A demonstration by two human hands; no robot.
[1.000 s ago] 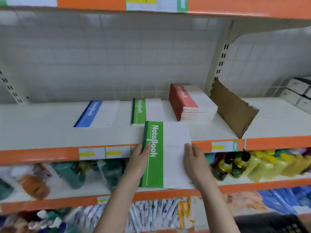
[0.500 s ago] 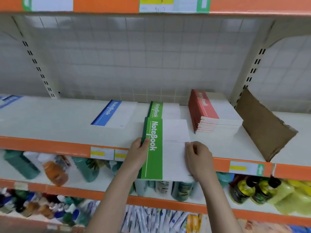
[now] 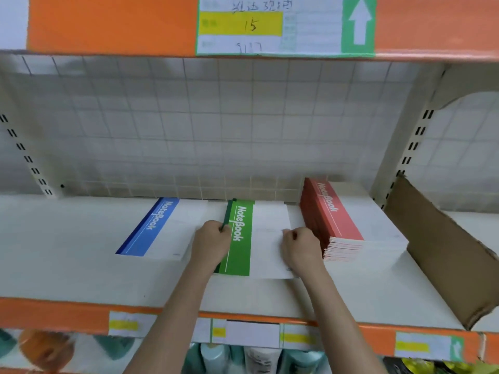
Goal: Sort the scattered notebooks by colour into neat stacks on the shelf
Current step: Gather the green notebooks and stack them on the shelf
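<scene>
Green "NoteBook" notebook (image 3: 237,238) | left hand (image 3: 212,240), right hand (image 3: 301,245) fingers gripping its edges | tag "15" (image 3: 251,24)

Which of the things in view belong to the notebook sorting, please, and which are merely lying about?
Job in hand:
green-spined notebook, held by left hand and right hand
blue-spined notebook
red-spined notebook stack
white shelf

Lying about:
brown cardboard sheet
bottles below

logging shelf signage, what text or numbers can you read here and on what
"NoteBook": blue notebook
"NoteBook": green notebook, held by left hand and right hand
"NoteBook": red notebook stack
"15": yellow band of upper shelf tag; other handwriting there unreadable
Lower price tags: blurred
</scene>
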